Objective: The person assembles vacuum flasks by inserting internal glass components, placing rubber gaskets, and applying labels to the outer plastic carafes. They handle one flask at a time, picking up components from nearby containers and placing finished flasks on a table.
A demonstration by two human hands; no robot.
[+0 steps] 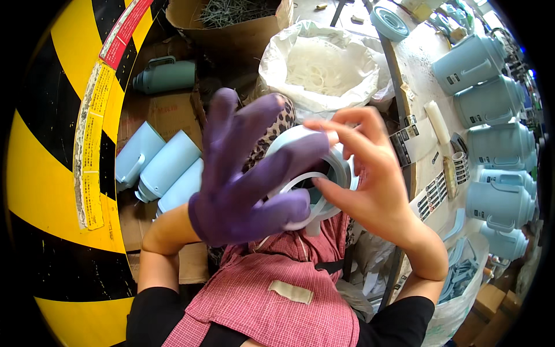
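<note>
A white plastic ring (315, 215) lies over the mouth of a light-blue flask body (344, 165) upright in my lap. My left hand (248, 168), in a purple glove, spreads its fingers over the near left side of the mouth. Its thumb overlaps the ring, and bare skin shows at the tip of one finger. Bare and slightly blurred, my right hand (370, 173) curls over the opposite side with its thumb against the ring. Its index finger meets the gloved index fingertip. The gloved hand hides part of the flask.
Blue flask shells (167, 165) lie on cardboard at left, beside a black-and-yellow striped surface (63, 52). A white sack (277, 69) of pale rings stands ahead. Blue flasks (500, 144) line the workbench (425, 121) at right, above a sack of blue handles (462, 277).
</note>
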